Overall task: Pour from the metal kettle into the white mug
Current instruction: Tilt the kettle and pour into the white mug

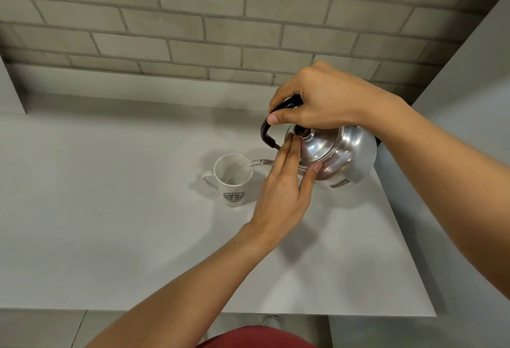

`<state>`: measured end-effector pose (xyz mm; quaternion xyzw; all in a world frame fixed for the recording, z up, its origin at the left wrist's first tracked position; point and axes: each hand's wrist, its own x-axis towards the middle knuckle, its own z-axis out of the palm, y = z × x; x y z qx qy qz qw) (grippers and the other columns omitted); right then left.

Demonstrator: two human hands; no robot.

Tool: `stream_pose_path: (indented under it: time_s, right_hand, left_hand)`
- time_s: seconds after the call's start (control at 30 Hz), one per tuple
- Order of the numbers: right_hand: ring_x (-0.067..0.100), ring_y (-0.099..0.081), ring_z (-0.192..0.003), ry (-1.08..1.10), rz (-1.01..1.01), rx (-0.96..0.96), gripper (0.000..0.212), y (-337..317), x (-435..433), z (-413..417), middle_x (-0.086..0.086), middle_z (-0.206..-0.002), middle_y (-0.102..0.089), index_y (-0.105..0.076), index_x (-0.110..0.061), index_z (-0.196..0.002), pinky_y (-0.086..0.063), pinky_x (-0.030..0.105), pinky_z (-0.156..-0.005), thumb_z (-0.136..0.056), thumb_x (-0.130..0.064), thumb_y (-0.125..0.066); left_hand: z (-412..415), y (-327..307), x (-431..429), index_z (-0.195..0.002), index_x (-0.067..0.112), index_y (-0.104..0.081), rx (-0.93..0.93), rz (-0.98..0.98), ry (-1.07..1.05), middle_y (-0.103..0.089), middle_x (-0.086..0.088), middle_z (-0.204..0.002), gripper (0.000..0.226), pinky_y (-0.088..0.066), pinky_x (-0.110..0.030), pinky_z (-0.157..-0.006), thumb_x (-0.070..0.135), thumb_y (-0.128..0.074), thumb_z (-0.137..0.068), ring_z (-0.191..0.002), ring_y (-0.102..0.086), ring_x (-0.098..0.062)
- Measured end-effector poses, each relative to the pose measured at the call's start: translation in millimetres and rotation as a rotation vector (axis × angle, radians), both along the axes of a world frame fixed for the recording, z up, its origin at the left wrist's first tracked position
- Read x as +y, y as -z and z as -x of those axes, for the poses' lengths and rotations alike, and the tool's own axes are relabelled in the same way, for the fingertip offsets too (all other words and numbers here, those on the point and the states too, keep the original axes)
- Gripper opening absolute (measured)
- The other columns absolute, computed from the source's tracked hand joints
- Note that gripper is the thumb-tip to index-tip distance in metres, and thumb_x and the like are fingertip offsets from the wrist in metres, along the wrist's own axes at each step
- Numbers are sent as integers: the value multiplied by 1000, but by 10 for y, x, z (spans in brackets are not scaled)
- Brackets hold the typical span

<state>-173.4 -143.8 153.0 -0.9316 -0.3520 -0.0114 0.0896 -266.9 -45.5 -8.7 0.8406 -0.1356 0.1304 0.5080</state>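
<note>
a pale grey counter (110,223) runs from the near edge to a brick wall (193,16) at the far side. on its right part the metal kettle (342,151) is held off the surface and tipped to the left, its lid (317,146) facing the camera and its thin spout (260,162) reaching over the rim of the white mug (233,179). the right hand (323,99) is curled tight around the black handle (269,126) above the kettle, thumb tip showing at the left. the left hand (281,190) comes up from the near side, fingers straight and pressed together, flat against the lid beside its black knob (299,129), thumb splayed out against the kettle's body. the mug stands upright on the counter just left of the kettle, handle to the left, a green round logo on its near side, and a thin stream of water falls from the spout into it.
</note>
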Motion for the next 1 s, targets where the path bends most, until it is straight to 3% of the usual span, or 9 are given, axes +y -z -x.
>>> stream_pose_path:
  time_s: [0.2, 0.33, 0.43, 0.57, 0.7, 0.9, 1.0]
  right_hand:
    - [-23, -53, -69, 3, 33, -15, 25, -48, 23, -7, -35, -70, -55, -82, -32, -105, -37, 18, -63, -94, -52, -71]
    - [-8, -58, -71, 0, 20, -3, 24, -68, 33, 18, -24, -79, -70, -83, -33, -104, -50, 32, -70, -94, -51, -71]
    - [-6, -56, -67, -6, 23, -2, 24, -60, 46, 24, -22, -76, -70, -83, -32, -103, -44, 28, -65, -94, -50, -71]
    - [-2, -58, -70, -11, 36, -8, 24, -54, 71, 35, -13, -88, -79, -83, -32, -104, -50, 32, -68, -94, -50, -70]
    - [-1, -59, -68, -11, 41, -5, 24, -63, 90, 32, -12, -84, -78, -83, -32, -103, -48, 31, -65, -94, -50, -71]
    - [4, -63, -72, -19, 71, -17, 24, -83, 119, 4, -12, -82, -77, -83, -33, -100, -44, 29, -63, -93, -52, -70]
    - [8, -64, -75, -20, 76, -10, 25, -102, 129, -3, -14, -83, -76, -82, -35, -100, -50, 33, -67, -92, -54, -69]
  left_hand:
    - [-12, -25, -15, -161, 20, -25, 0, 24, -18, -25, 5, -168, 64, -12, 4, -107, 45, -45, -107, -153, -22, -6]
    - [-28, -19, -9, -161, 20, -25, -6, 43, -14, -25, 5, -168, 63, -15, 0, -110, 44, -46, -107, -153, -23, -6]
    - [-31, -10, -6, -161, 21, -25, -5, 34, -21, -26, 6, -167, 63, -16, 1, -109, 45, -46, -107, -153, -24, -6]
    - [-18, 3, -13, -161, 23, -24, 0, 30, -24, -26, 8, -167, 64, -15, 3, -108, 49, -43, -106, -153, -24, -5]
    - [-20, 2, -18, -161, 23, -24, 3, 39, -21, -25, 8, -168, 65, -15, 1, -110, 51, -42, -106, -153, -23, -5]
    - [-36, -3, -33, -161, 23, -25, 6, 53, -18, -28, 6, -166, 65, -29, -20, -116, 51, -42, -105, -150, -30, -8]
    - [-31, -21, -45, -161, 23, -26, 9, 65, -33, -28, 4, -166, 66, -25, -12, -115, 53, -42, -104, -150, -29, -8]
